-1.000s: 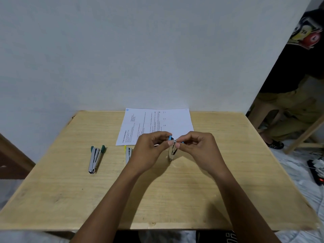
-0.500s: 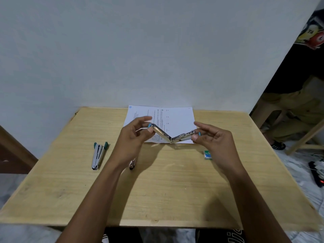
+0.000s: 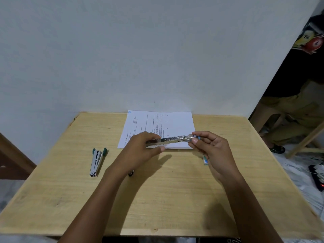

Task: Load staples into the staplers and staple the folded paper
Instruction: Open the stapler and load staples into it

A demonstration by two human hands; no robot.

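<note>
A silver stapler with blue tips is swung fully open into one straight bar, held level above the table. My left hand grips its left end and my right hand pinches its right end. Behind it, a folded printed paper lies flat at the table's far edge. A second stapler with green tips lies closed at the left. A small blue-green staple box peeks out beside my right hand. Part of a third stapler shows under my left wrist.
The wooden table stands against a white wall. To the right, a seated person's legs and a wooden frame are close to the table's corner. A dark power strip lies on the floor.
The stapler went from nearly closed, to a V shape, to fully flat. My hands moved apart, uncovering the staple box.
</note>
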